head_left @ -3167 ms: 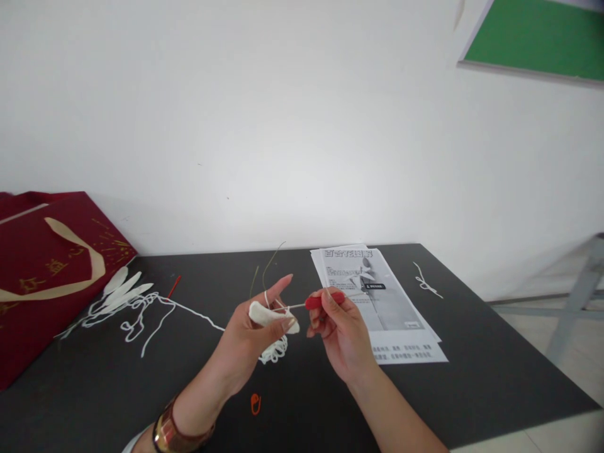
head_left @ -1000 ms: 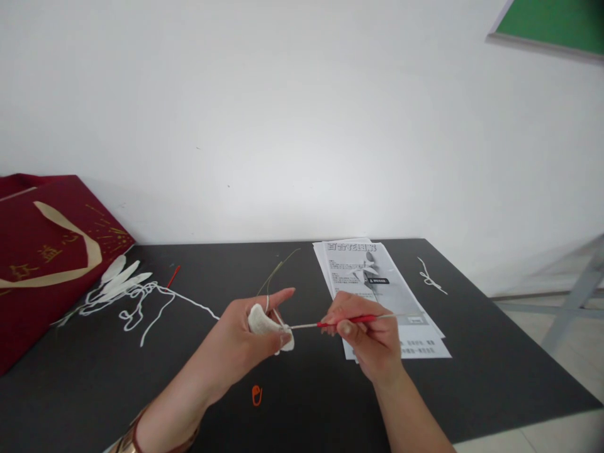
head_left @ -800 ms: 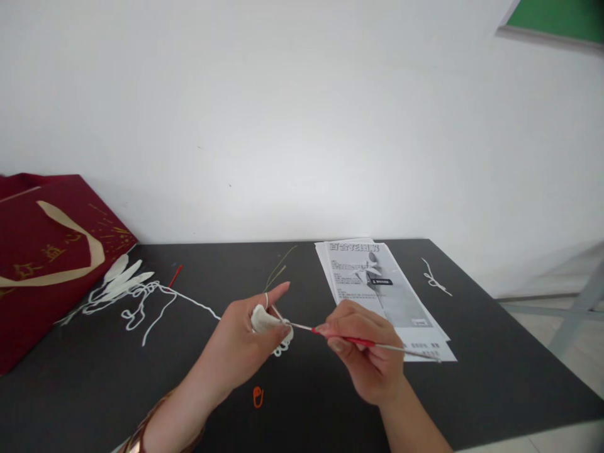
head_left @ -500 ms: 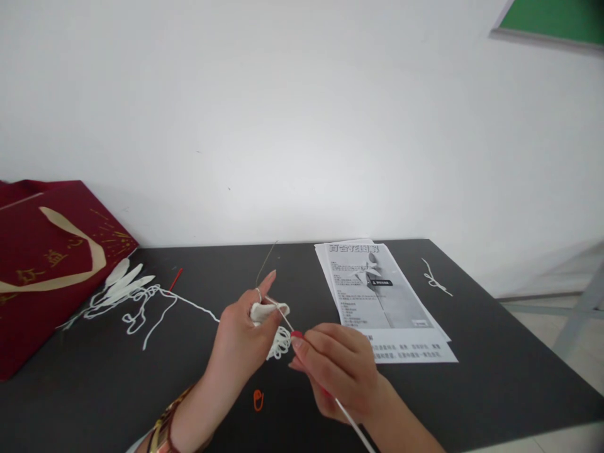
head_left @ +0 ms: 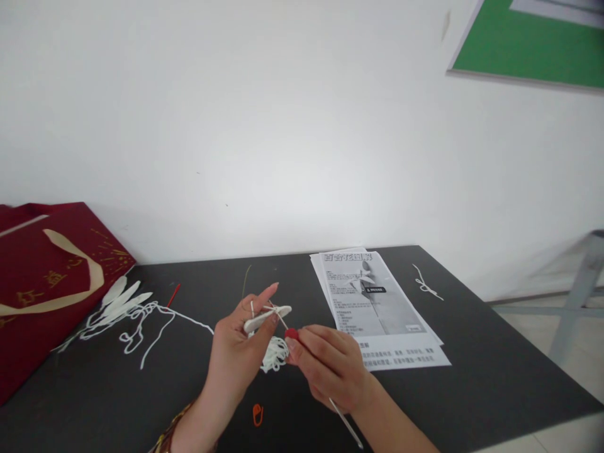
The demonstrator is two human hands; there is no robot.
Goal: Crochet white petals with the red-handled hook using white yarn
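My left hand (head_left: 240, 336) pinches a small white crocheted piece (head_left: 257, 321) between thumb and fingers, its index finger raised with white yarn looped over it. A thin wire (head_left: 245, 280) sticks up beside that finger. In my right hand (head_left: 330, 365) is a crochet hook (head_left: 291, 333) with a red grip; its thin metal tip reaches to the edge of the white piece, and the other end (head_left: 348, 428) shows below the palm. Loose coils of white yarn (head_left: 274, 354) lie under the hands. An orange stitch marker (head_left: 257, 414) rests on the table in front.
Printed sheets (head_left: 377, 302) with a flower picture lie to the right, past them a short knotted white yarn (head_left: 427, 286). At left stand a dark red gift bag (head_left: 51, 283), finished white petal-shaped pieces (head_left: 123, 299) with yarn tails, and a red stick (head_left: 173, 294). A white wall backs the black table (head_left: 491, 377).
The camera view has tilted and shifted slightly. The hook has turned in my right hand, its lower end now angled differently, and the white piece is tilted more in my left fingers.
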